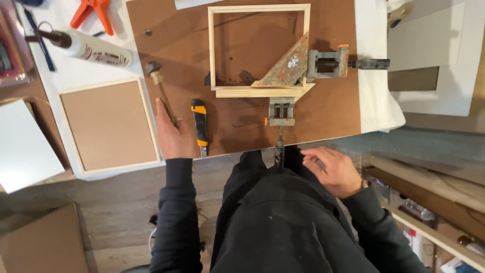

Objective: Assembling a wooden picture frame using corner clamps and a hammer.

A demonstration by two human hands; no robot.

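Closest to me, my right hand sits low at the near edge of the workbench, below the board. Its fingers are curled loosely, and the fingertips lie just beside the long screw handle that hangs down from the corner clamp. I cannot tell whether they pinch anything.

My left hand rests on the near edge of the brown board. It is closed around the wooden handle of a small hammer, whose metal head points away from me. Just to the right of that hand, a utility knife with a black and orange body lies flat on the board, apart from my fingers.

To the left, a panel with a pale wooden rim lies on the white sheet.

Further out on the board, the metal corner clamp holds one corner of a pale wooden frame. The frame lies flat, its near right corner set into the clamp's stained triangular plate. One screw block points toward me and the other points right, with a dark handle sticking out over the white cloth.

Farthest away at the upper left, a white glue tube lies on its side, and beyond it sits an orange spring clamp.
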